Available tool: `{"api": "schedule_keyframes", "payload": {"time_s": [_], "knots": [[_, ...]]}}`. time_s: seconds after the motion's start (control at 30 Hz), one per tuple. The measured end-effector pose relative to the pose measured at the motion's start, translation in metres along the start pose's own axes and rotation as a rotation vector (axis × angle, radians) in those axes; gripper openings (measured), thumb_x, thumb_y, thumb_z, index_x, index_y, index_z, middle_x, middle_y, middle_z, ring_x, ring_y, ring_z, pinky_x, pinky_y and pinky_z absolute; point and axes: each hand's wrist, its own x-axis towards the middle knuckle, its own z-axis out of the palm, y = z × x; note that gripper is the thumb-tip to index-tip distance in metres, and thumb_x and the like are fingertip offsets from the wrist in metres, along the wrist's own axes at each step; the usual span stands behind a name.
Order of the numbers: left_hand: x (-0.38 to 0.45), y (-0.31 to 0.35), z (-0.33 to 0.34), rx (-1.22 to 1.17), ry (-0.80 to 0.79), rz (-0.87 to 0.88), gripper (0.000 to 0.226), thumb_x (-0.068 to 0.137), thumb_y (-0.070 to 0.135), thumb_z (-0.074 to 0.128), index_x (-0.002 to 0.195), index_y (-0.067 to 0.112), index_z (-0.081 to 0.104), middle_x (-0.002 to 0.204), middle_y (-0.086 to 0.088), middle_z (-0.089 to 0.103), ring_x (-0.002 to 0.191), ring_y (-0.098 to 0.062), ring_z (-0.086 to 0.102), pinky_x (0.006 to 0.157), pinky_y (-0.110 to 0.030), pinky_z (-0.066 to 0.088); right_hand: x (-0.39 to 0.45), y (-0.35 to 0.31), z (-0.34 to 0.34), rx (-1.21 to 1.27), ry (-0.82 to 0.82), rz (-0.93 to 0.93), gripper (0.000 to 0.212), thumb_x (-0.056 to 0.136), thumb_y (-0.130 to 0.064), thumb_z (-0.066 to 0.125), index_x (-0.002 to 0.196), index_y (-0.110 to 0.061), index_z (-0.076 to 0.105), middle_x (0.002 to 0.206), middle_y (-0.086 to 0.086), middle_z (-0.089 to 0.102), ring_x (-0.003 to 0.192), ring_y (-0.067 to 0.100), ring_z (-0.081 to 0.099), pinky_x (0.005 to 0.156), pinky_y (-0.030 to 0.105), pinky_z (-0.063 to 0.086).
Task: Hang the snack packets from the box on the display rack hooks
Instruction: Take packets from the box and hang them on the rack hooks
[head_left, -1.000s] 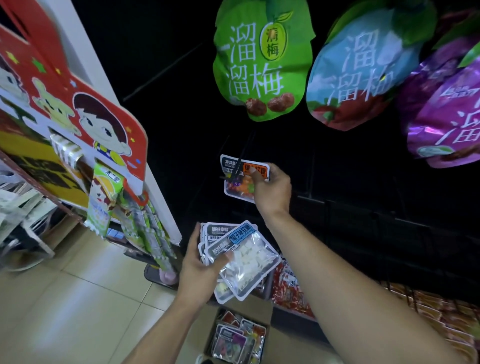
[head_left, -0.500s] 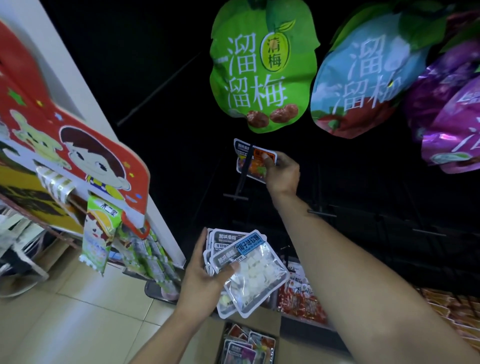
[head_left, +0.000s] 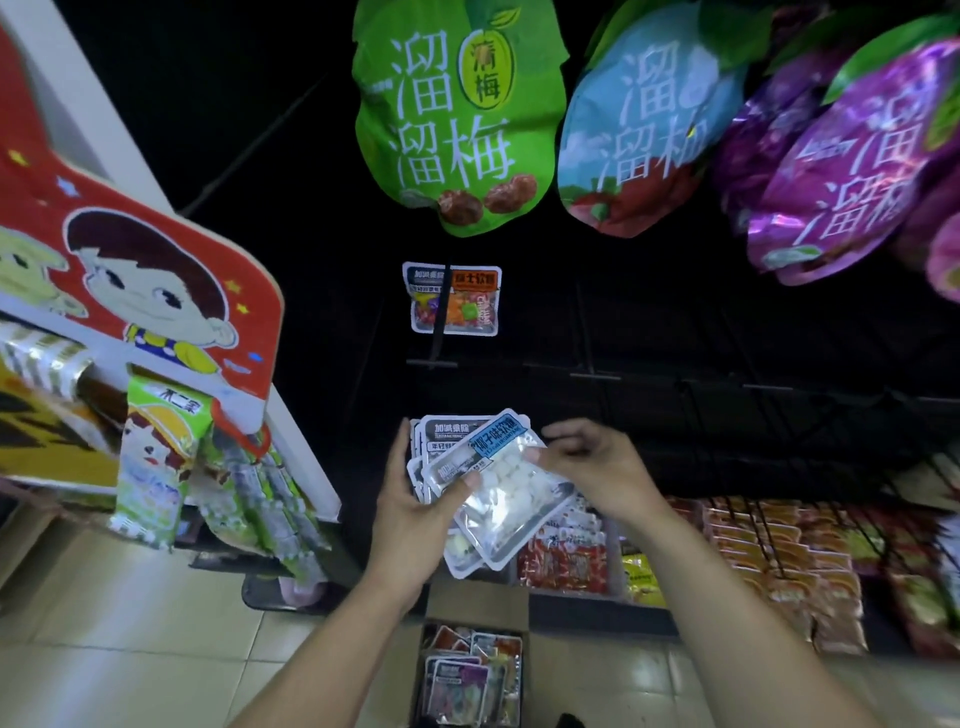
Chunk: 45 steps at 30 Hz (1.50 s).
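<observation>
Orange-labelled snack packet (head_left: 451, 299) now hangs alone on a black rack hook (head_left: 439, 332) at centre frame, just below the big green plum bag (head_left: 457, 114); half a second ago the right hand was still pinching it up there, so I read that packet as hung and released.

Right hand (head_left: 587, 465) has dropped to lower centre, beside the fanned stack; its fingers are loosely curled and its fingertips (head_left: 535, 457) touch the right edge of the top packet, the blue-labelled one with white pieces (head_left: 501, 488); I cannot tell from this view whether that is a firm pinch or only contact.

Left hand (head_left: 415, 509) holds the stack of packets (head_left: 441, 441) from beneath, thumb pressed across the face of the top one, fingers wrapped behind.

Cardboard box (head_left: 475, 605) sits at bottom centre on the tiled floor, with more packets (head_left: 470, 675) inside; so there is plenty of stock left.

Judgement: one hang complete, next cycle starting; the blue-labelled packet looks the likely next pick; several hooks along the dark rack rail (head_left: 597, 374) at centre right look bare, though the dark makes that hard to confirm.

Blue plum bag (head_left: 639, 135) and purple bags (head_left: 841, 171) hang at upper right; a red cartoon sign (head_left: 150, 291) at left.
</observation>
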Motion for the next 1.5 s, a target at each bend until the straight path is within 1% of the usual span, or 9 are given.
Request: {"api": "schedule_keyframes", "payload": {"time_s": [0.1,0.3,0.47,0.63,0.73,0.97,1.1,1.2,1.5], "knots": [[-0.005,-0.001,0.014,-0.017,-0.030,-0.018,0.085,0.084,0.015,0.083,0.145,0.050,0.034,0.101,0.049,0.065,0.097,0.021,0.064,0.074,-0.009,0.055,-0.008,0.005,-0.010,0.013,-0.026,0.027,0.030,0.076,-0.022,0.089,0.101,-0.015,0.074,0.090,0.005,0.078,0.079,0.018,0.077,0.069,0.028,0.061],[-0.016,-0.009,0.041,-0.092,-0.025,-0.057,0.079,0.082,0.011,0.083,0.140,0.049,0.044,0.121,0.019,0.074,0.111,-0.005,0.072,0.091,-0.031,0.058,-0.011,0.016,-0.035,0.068,-0.137,0.064,0.028,0.080,-0.017,0.085,0.105,-0.011,0.074,0.094,0.005,0.080,0.087,0.022,0.078,0.077,0.034,0.062],[-0.024,-0.017,0.054,-0.143,0.035,-0.093,0.082,0.083,0.008,0.082,0.150,0.036,0.044,0.118,0.006,0.077,0.107,-0.018,0.075,0.081,-0.030,0.062,-0.007,0.016,-0.064,0.116,-0.142,-0.003,0.022,0.092,-0.011,0.073,0.111,-0.009,0.061,0.101,0.006,0.079,0.092,0.025,0.077,0.081,0.045,0.062],[-0.027,-0.030,0.051,-0.136,0.201,-0.127,0.089,0.080,0.013,0.086,0.153,0.036,0.041,0.119,0.007,0.076,0.108,-0.017,0.075,0.092,-0.045,0.060,-0.002,-0.002,-0.075,0.095,-0.184,-0.216,0.024,0.096,-0.007,0.067,0.116,-0.019,0.069,0.108,-0.003,0.078,0.099,0.013,0.075,0.080,0.026,0.060],[-0.029,-0.031,0.050,-0.131,0.224,-0.119,0.089,0.081,0.011,0.084,0.154,0.036,0.039,0.121,0.008,0.075,0.104,-0.014,0.076,0.085,-0.038,0.063,0.006,-0.008,-0.072,0.123,-0.114,-0.287,0.022,0.096,-0.009,0.068,0.111,-0.025,0.071,0.108,-0.006,0.078,0.102,0.010,0.073,0.086,0.024,0.059],[-0.036,-0.025,0.060,-0.117,0.217,-0.092,0.085,0.083,0.009,0.082,0.152,0.038,0.040,0.115,0.018,0.076,0.100,-0.004,0.075,0.072,-0.018,0.060,0.019,-0.013,-0.060,0.213,0.019,-0.318,0.013,0.098,-0.017,0.067,0.109,-0.021,0.072,0.104,-0.008,0.078,0.098,0.006,0.074,0.082,0.017,0.056],[-0.038,-0.023,0.062,-0.124,0.213,-0.095,0.090,0.080,0.012,0.083,0.155,0.037,0.038,0.120,0.011,0.075,0.104,-0.012,0.075,0.081,-0.032,0.064,0.025,-0.012,-0.057,0.212,0.061,-0.309,0.011,0.098,-0.019,0.067,0.103,-0.027,0.073,0.100,-0.013,0.078,0.094,-0.001,0.072,0.078,0.010,0.052],[-0.040,-0.021,0.063,-0.107,0.209,-0.097,0.095,0.074,0.021,0.085,0.155,0.039,0.038,0.122,0.010,0.075,0.107,-0.016,0.075,0.093,-0.047,0.061,0.039,-0.016,-0.052,0.208,0.101,-0.298,0.012,0.098,-0.021,0.067,0.096,-0.032,0.072,0.098,-0.013,0.077,0.094,0.002,0.072,0.084,0.020,0.055],[-0.037,-0.006,0.059,-0.072,0.169,-0.088,0.095,0.073,0.026,0.087,0.151,0.047,0.039,0.117,0.019,0.075,0.106,-0.011,0.075,0.093,-0.046,0.060,0.117,-0.047,-0.042,0.185,0.278,-0.222,0.016,0.097,-0.022,0.066,0.083,-0.028,0.067,0.090,0.002,0.076,0.091,0.025,0.073,0.089,0.047,0.059]]}}
